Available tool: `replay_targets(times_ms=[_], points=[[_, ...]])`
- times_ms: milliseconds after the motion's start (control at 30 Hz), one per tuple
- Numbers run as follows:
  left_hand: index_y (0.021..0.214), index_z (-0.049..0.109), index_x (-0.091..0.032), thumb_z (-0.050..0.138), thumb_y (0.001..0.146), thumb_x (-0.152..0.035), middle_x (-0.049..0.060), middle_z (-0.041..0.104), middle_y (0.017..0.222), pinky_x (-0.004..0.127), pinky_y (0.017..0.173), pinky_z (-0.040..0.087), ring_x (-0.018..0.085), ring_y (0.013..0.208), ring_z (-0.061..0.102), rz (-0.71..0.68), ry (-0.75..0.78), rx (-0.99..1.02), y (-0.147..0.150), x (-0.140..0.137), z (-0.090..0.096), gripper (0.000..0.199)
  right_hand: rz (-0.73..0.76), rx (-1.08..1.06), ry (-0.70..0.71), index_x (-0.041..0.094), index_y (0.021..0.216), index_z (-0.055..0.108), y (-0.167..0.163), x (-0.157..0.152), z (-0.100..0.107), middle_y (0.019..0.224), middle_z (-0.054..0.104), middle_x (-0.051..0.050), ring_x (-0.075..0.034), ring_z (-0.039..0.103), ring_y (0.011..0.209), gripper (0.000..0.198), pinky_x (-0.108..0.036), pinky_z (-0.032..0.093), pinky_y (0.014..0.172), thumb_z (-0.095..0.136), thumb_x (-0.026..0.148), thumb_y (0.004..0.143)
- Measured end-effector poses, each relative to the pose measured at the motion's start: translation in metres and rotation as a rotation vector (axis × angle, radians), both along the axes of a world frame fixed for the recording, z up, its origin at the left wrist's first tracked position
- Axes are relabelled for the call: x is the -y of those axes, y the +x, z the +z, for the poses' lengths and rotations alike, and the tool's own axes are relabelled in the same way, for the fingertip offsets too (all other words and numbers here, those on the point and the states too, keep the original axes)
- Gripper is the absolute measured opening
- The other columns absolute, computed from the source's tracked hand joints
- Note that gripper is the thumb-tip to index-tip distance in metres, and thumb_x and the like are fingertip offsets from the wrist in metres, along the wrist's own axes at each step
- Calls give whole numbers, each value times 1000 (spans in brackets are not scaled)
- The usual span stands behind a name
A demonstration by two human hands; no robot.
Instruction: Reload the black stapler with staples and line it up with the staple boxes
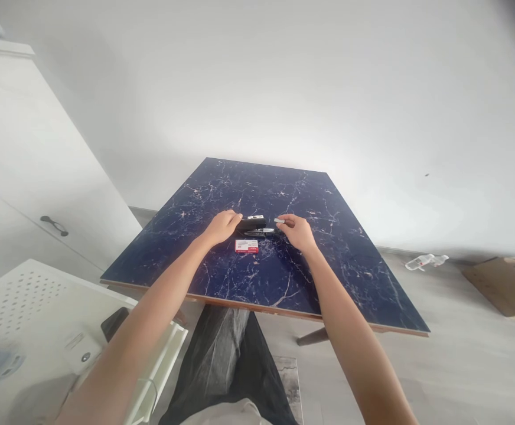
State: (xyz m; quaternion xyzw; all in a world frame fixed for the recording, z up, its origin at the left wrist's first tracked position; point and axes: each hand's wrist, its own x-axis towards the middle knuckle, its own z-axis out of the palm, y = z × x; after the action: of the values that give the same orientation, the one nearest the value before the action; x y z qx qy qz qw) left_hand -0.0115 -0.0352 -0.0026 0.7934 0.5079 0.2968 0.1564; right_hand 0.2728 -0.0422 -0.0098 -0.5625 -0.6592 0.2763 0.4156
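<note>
A black stapler lies on the dark blue marbled table, its top arm lifted away from its base. My left hand is closed around the stapler's left end. Between the fingertips of my right hand is a small silvery strip of staples, held just past the stapler's right end. On the near side of the stapler lies a red and white box. Behind its top arm, a small white piece shows in part; its kind is unclear.
A white cabinet stands at the left. Below it, a white perforated surface carries a dark object. Clear plastic bottles and a cardboard box are on the floor at the right. A wall rises behind the table.
</note>
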Motion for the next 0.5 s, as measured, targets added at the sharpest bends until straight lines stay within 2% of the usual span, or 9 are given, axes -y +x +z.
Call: replay_targets(times_ms=[167,267,500], points=[[76,57,-20,30,104,-52,8,64,85,36,73,42,23,80,59,-3,-1,11,1,1,2,50,124,189,11,24,110,74,-5,3,1,113,76,-5,-23,69,103,26,-40,50,99,68,34,87],[77,57,-20,30,104,-51,7,64,86,35,73,43,22,80,59,-1,1,5,2,3,4,50,184,217,-15,24,111,74,-9,5,0,115,75,-5,-23,69,102,26,-38,49,98,68,34,88],[77,56,-20,30,105,-49,7,63,85,34,72,42,22,80,59,-6,9,4,2,3,4,48,213,237,-26,24,107,75,-11,4,0,109,76,-3,-22,69,98,22,-36,49,95,68,33,88]])
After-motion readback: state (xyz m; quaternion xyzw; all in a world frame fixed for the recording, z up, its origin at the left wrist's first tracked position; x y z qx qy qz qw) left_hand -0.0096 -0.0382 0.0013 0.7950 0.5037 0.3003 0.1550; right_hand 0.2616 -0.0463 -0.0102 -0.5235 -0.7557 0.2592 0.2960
